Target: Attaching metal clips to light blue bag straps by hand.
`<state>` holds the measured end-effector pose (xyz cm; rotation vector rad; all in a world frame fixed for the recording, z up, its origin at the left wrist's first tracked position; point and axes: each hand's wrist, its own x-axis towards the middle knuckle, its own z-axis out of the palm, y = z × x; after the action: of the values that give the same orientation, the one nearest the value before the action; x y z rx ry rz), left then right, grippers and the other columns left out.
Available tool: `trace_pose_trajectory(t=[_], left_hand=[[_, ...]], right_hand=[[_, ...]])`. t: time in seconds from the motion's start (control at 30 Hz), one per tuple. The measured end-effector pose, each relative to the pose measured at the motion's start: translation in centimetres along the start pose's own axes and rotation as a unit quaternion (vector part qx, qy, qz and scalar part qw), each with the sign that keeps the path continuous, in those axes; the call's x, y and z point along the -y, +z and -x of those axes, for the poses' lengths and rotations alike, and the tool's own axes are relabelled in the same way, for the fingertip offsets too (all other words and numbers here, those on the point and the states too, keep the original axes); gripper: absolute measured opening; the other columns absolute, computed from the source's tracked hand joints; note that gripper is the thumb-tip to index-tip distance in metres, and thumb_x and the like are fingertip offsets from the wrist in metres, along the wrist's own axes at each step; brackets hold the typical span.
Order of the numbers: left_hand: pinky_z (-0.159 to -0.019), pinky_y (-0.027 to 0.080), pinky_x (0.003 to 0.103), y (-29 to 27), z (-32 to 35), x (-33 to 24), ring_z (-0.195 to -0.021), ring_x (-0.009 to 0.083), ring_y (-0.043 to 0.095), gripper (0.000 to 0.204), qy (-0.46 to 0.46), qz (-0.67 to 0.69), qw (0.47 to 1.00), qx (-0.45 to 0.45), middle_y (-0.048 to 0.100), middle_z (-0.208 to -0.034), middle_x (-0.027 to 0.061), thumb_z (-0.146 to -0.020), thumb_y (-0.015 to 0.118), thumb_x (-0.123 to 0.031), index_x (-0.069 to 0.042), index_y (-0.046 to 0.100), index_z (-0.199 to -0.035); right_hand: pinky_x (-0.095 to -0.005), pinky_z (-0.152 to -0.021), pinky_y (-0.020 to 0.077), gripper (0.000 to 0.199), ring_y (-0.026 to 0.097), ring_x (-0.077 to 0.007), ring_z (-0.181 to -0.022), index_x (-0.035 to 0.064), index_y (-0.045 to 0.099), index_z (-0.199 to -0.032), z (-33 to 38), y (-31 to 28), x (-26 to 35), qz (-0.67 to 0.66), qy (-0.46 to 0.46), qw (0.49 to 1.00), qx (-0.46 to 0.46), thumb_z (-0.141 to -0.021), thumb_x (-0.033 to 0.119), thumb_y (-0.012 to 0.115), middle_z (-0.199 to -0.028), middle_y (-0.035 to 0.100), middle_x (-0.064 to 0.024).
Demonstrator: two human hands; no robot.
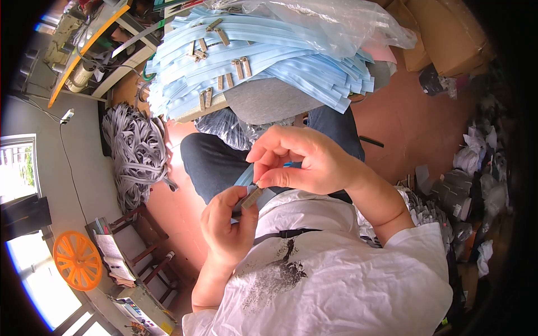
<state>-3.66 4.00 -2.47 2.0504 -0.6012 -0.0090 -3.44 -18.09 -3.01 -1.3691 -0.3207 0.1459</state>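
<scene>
My left hand (pixel 228 227) pinches a brassy metal zipper pull (pixel 251 198) between thumb and fingers, in front of my lap. My right hand (pixel 311 159) is bent over it, thumb and fingertips pinched together at the pull's upper end. A light blue zipper tape (pixel 245 178) runs by the fingertips, partly hidden behind both hands. What exactly the right fingertips grip is too small to make out. Beyond my knees lies a thick pile of light blue zipper tapes (pixel 314 73), with several metal zipper pulls (pixel 240 68) on it.
The pile rests on a grey cloth-covered surface (pixel 274 101), with clear plastic sheeting (pixel 358 22) over its far side. Grey tape (pixel 134 151) lies heaped on the floor at left. A wooden rack (pixel 148 246) and an orange wheel (pixel 77 261) stand lower left. Cardboard boxes (pixel 448 33) are far right.
</scene>
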Motion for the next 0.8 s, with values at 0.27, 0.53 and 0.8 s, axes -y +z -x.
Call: trace_pose_trajectory(t=[0.27, 0.53, 0.8], left_hand=[[-0.056, 0.048, 0.031, -0.07, -0.29, -0.24, -0.059, 0.0214, 0.061, 0.02, 0.036, -0.023, 0.999, 0.0, 0.064, -0.076, 0.0098, -0.079, 0.072, 0.003, 0.001, 0.064, -0.097], [-0.054, 0.048, 0.032, 0.04, -0.57, -0.23, -0.056, 0.0221, 0.059, 0.023, 0.07, -0.038, 0.997, -0.002, 0.061, -0.07, 0.0086, -0.076, 0.069, 0.007, 0.001, 0.063, -0.097], [-0.056, 0.048, 0.031, 0.06, -0.48, -0.3, -0.057, 0.0221, 0.061, 0.019, 0.062, -0.04, 0.997, -0.014, 0.062, -0.07, 0.0084, -0.078, 0.071, 0.004, 0.001, 0.065, -0.096]], right_hand=[[-0.0273, -0.078, 0.0561, 0.024, 0.069, -0.0139, -0.088, -0.0003, 0.059, -0.111, -0.33, -0.35, 0.5, 0.034, -0.005, 0.999, 0.012, -0.09, 0.002, 0.071, -0.094, 0.069, -0.0081], [-0.0268, -0.076, 0.0563, 0.02, 0.07, -0.0132, -0.085, 0.0, 0.061, -0.107, -0.88, -0.56, 0.63, 0.1, -0.025, 0.994, 0.03, -0.09, 0.005, 0.071, -0.092, 0.071, -0.0073], [-0.0263, -0.076, 0.0563, 0.02, 0.07, -0.0124, -0.085, -0.0003, 0.062, -0.105, -0.71, -0.3, 0.23, 0.055, 0.006, 0.998, 0.021, -0.09, 0.008, 0.073, -0.091, 0.071, -0.007]])
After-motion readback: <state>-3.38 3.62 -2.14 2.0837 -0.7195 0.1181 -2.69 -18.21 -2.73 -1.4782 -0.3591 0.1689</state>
